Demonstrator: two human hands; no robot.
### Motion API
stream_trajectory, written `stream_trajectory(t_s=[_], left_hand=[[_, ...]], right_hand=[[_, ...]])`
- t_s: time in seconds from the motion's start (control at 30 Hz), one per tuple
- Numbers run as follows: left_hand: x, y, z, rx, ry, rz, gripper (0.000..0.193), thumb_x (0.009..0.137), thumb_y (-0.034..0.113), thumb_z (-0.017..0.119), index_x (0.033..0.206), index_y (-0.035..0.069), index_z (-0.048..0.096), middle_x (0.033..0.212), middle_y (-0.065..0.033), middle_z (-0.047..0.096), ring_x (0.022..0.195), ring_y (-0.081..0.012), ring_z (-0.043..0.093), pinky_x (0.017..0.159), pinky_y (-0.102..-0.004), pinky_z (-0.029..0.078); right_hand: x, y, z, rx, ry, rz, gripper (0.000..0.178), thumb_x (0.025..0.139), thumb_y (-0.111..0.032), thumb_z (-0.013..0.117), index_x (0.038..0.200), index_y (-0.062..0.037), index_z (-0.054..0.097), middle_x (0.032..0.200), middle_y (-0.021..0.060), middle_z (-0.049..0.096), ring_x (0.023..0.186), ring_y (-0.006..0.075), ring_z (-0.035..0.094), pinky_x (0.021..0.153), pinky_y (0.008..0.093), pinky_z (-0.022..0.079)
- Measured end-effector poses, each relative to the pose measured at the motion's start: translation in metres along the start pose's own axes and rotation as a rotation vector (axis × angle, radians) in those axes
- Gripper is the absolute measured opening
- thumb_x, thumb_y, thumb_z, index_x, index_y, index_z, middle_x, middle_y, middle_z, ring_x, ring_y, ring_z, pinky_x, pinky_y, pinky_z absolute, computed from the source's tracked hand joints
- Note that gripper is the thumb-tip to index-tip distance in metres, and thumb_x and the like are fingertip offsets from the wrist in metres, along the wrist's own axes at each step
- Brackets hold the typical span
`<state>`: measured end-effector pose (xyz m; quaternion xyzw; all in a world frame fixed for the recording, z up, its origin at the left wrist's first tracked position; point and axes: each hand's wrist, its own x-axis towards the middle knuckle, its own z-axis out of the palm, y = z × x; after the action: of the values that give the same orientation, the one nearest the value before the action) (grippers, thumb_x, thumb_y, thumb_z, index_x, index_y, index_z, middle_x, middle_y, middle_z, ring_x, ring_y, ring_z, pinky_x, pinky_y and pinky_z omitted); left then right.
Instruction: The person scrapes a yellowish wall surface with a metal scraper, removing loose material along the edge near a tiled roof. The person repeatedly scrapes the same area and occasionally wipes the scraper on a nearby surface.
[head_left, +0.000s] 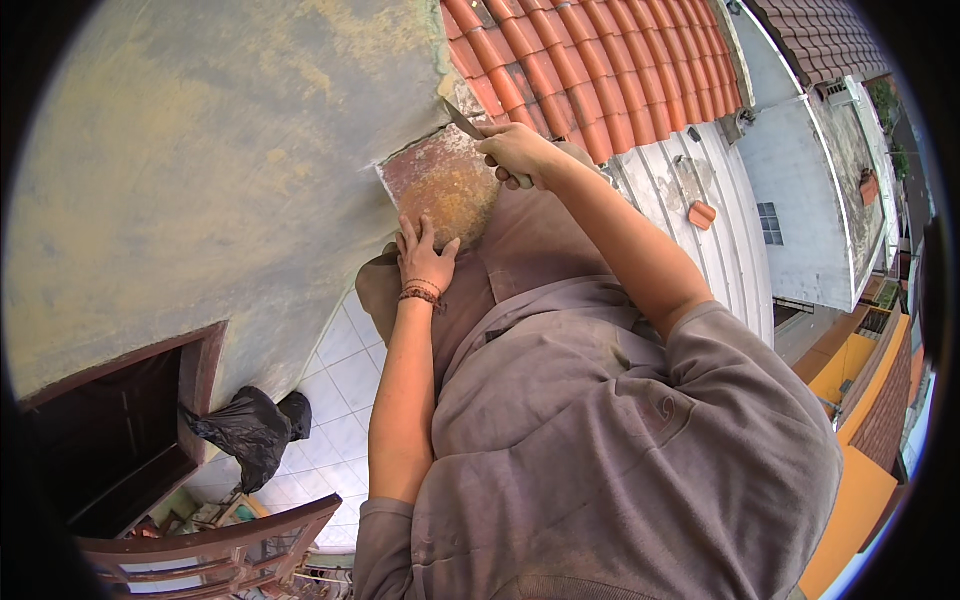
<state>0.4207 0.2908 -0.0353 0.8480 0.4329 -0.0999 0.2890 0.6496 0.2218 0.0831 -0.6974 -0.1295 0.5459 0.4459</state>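
Note:
My right hand (520,155) is closed around the pale handle of a knife (464,122) with a dark, narrow blade. Its tip reaches the seam where the plastered wall (300,100) meets the roof tiles; whether it touches is hard to tell. Below the blade lies a weathered slab (440,185), reddish and stained ochre, set against the wall. My left hand (428,262) rests on the slab's near edge with fingers spread and holds nothing. A dark beaded bracelet circles that wrist. My knees are close on the near side of the slab.
Orange roof tiles (600,60) slope away ahead and right. A pale corrugated roof (700,190) lies lower right, with a loose tile (702,214) on it. Far below left are a white tiled floor (335,400), a black plastic bag (255,430) and a brown wooden railing (230,548).

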Motion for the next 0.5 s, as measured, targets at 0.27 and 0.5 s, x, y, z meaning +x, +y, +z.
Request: stream_trajectory(t_s=[0.27,0.5], left_hand=[[-0.001,0.001,-0.001,-0.008,0.003,0.011,0.081,0.090,0.046,0.061,0.155,0.011,0.027,0.164,-0.0186,0.003,0.148,-0.0422,0.013,0.116,-0.0549,0.026],[0.002,-0.004,0.006,-0.010,0.024,0.033,0.080,0.090,0.046,0.060,0.154,0.009,0.028,0.163,-0.0215,0.004,0.147,-0.0440,0.015,0.115,-0.0549,0.028]], right_hand=[[0.065,0.043,0.026,-0.394,0.084,-0.418,0.015,0.090,-0.011,0.051,0.098,0.0007,0.057,0.071,0.0113,0.056,0.056,0.0222,0.057,0.047,0.0334,0.045],[-0.010,0.004,0.035,-0.145,0.089,-0.176,0.022,0.094,-0.012,0.049,0.107,0.0030,0.059,0.065,0.0041,0.052,0.050,0.0156,0.052,0.043,0.0320,0.043]])
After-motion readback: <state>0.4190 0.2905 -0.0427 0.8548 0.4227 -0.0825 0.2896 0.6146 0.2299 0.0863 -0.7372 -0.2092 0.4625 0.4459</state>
